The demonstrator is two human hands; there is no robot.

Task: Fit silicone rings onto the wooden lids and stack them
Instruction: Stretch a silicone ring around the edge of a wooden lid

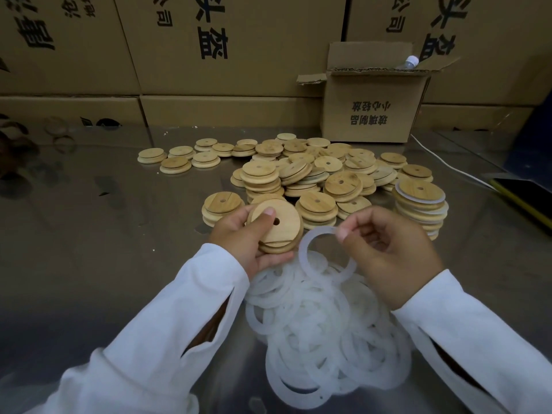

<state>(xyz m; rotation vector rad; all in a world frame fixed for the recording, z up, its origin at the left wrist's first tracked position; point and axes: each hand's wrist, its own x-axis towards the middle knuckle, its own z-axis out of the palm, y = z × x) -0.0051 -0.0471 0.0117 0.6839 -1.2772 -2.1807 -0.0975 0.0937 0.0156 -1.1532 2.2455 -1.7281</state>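
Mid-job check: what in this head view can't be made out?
Head view only:
1. Whether the left hand holds one wooden lid or two: its fingers cover the edges.
2. Contents of the open cardboard box: its front wall hides all but a bottle top.
3. Dark objects at the left edge: dim, blurred, cut off.
4. Ring pile count below the silicone ring the right hand pinches: overlapping, translucent.

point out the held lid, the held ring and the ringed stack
held lid [286,231]: head view, wooden face beside its hole
held ring [302,254]: head view, its left arc
ringed stack [424,195]: head view, top lid's face
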